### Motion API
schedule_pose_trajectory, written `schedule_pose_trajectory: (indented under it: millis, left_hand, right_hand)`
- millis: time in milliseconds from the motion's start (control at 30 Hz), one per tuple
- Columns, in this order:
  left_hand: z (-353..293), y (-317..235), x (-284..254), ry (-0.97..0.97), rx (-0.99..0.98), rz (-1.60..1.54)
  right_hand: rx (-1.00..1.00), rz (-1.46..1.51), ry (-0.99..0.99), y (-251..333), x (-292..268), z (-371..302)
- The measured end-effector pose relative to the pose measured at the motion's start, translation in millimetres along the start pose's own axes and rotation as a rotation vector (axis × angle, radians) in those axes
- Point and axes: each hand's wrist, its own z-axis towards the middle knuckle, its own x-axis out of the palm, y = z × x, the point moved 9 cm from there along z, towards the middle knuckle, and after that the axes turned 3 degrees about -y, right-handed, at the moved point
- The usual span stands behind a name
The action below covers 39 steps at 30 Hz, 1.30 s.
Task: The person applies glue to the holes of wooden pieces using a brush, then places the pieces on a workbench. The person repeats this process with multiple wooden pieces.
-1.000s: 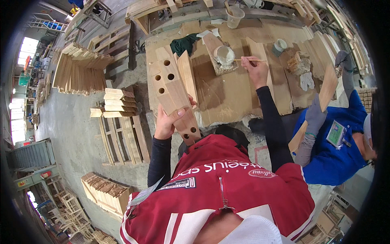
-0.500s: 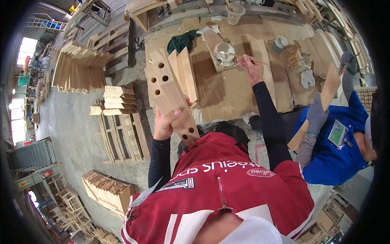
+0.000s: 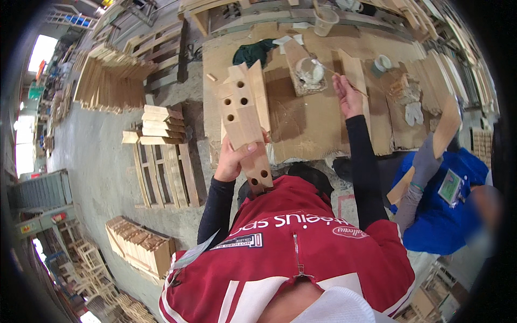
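My left hand (image 3: 234, 159) is closed round a pale wooden board (image 3: 243, 129) with several round drilled holes. The board slants from the cardboard-covered table down toward my lap. In my right hand (image 3: 349, 98) is a thin wooden stick (image 3: 329, 69), pinched by the fingers, its end coated white. That end is at the right rim of a cup (image 3: 309, 71) with white paste, which looks like glue. The cup stands on a smeared wooden block (image 3: 311, 89). Near the board's far end lies a small wooden peg (image 3: 211, 77).
Cardboard (image 3: 291, 124) covers the table. A dark green cloth (image 3: 253, 52), a clear plastic tub (image 3: 326, 21), a smaller cup (image 3: 382, 63) and a white glove (image 3: 413, 113) lie farther off. At right, a co-worker in blue (image 3: 447, 204) holds a board. Pallets (image 3: 169, 175) and stacked boards (image 3: 110, 81) stand left.
My right hand has drawn the stick's end up from inside the cup to its rim, and white paste now shows on it. The whole view has shifted slightly; my left hand keeps the board.
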Motion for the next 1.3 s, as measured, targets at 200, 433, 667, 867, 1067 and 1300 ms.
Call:
schedule_pose_trajectory:
  millis: [200, 433, 667, 867, 1067, 1300]
  left_hand:
    - [-6, 10, -3, -0.044, -0.05, 0.06]
    - [-9, 17, -4, -0.02, -0.006, 0.108]
    - [-15, 10, 0, 0.013, 0.054, 0.11]
    - [-19, 8, 0, 0.027, 0.052, 0.127]
    - [-19, 4, 5, 0.029, 0.037, 0.116]
    - [-21, 11, 1, 0.028, 0.023, 0.107]
  right_hand:
    - [-0.091, -0.04, 0.254, 71, 119, -105]
    - [-0.33, -0.24, 0.437, 101, 188, -172]
    - [-0.439, -0.263, 0.495, 108, 200, -179]
    - [-0.39, -0.273, 0.612, 99, 203, -189]
    - [-0.394, -0.303, 0.638, 98, 194, -200]
    - [-0.369, -0.347, 0.61, 95, 179, -219]
